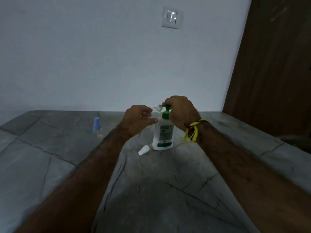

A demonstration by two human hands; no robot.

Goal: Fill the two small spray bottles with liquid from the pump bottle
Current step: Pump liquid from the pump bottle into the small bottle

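Lying nearest, below the left hand, a white spray cap touches the pump bottle. That hand pinches a clear small bottle at the spout; the right hand grips the green pump head. Left of both hands stands a blue-capped spray bottle.

A grey stone-patterned table with dark crack-like veins fills the lower half of the frame. Behind it rises a plain pale wall. A white light switch plate is set in the wall at the upper centre. A dark brown wooden door runs down the right side of the frame, its lower edge meeting the table's far right corner.
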